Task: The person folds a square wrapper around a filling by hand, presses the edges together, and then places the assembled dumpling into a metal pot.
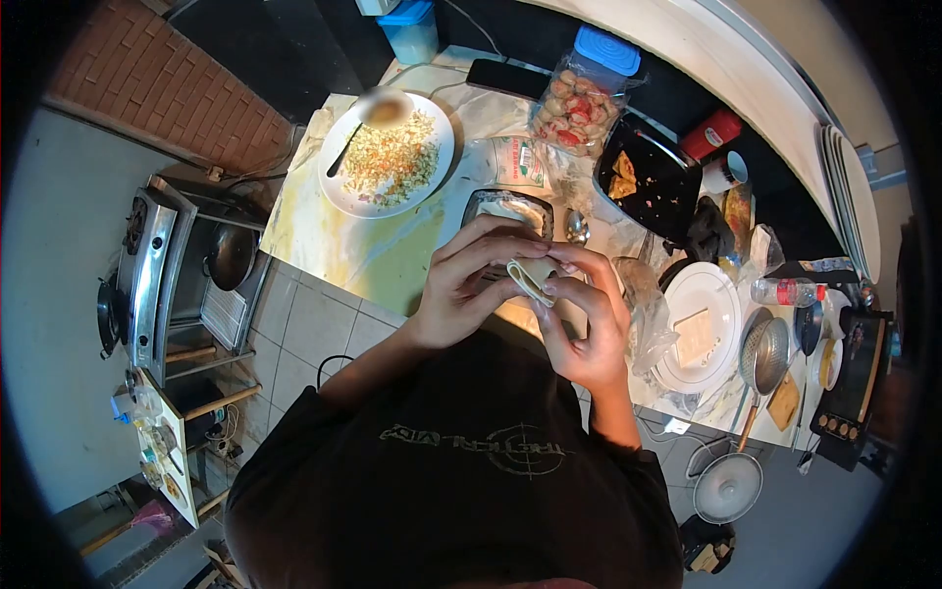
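Note:
Both hands are raised in front of my chest, fingers closed around a pale, thin dough wrapper [533,278] rolled into a cone-like fold. My left hand [469,280] pinches its left side, and my right hand [591,319] grips the right edge with thumb and fingertips. The wrapper's open end faces me; its far side is hidden by fingers. Just beyond the hands is a dark-rimmed tray [510,204] with white contents. To the right, square wrappers [697,337] lie on a white plate [726,294].
At the back left sits a large plate [339,187] of chopped vegetables with a small bowl and spoon. A bag of round red-and-tan items [579,108], a black tray [667,201] with fried pieces and a strainer [765,355] line the table. A stove [152,255] stands left.

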`<state>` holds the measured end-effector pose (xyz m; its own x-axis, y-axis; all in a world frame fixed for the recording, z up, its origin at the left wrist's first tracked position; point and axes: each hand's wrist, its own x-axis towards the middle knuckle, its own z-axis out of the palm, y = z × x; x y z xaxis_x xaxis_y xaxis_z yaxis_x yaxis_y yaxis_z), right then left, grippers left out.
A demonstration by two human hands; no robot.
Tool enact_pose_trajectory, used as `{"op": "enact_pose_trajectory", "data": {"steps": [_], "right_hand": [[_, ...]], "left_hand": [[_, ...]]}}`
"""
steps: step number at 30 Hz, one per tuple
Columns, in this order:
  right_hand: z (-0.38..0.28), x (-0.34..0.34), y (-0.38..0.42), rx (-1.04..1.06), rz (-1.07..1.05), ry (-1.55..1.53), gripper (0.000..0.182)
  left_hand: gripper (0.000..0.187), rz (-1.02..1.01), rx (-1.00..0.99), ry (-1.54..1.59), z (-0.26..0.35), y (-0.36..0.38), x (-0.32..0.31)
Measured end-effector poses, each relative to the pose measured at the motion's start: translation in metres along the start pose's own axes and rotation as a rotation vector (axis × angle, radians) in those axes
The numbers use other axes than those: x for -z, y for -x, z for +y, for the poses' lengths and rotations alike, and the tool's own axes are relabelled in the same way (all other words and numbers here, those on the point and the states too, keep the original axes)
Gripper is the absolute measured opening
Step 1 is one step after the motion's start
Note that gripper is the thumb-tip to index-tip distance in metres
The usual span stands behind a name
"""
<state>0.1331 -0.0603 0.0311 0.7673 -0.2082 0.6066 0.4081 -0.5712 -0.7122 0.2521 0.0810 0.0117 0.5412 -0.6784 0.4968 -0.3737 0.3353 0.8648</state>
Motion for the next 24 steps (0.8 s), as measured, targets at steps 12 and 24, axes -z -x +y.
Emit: {"op": "enact_pose_trajectory", "data": {"steps": [12, 24], "right_hand": [[-0.008, 0.001, -0.002, -0.080, -0.021, -0.007, 0.034], [-0.009, 0.004, -0.005, -0.096, -0.036, -0.013, 0.033]], "left_hand": [[0.037, 0.059, 0.029, -0.067, -0.001, 0.003, -0.001], [0.035, 0.086, 0.036, -0.115, -0.003, 0.004, 0.000]]}}
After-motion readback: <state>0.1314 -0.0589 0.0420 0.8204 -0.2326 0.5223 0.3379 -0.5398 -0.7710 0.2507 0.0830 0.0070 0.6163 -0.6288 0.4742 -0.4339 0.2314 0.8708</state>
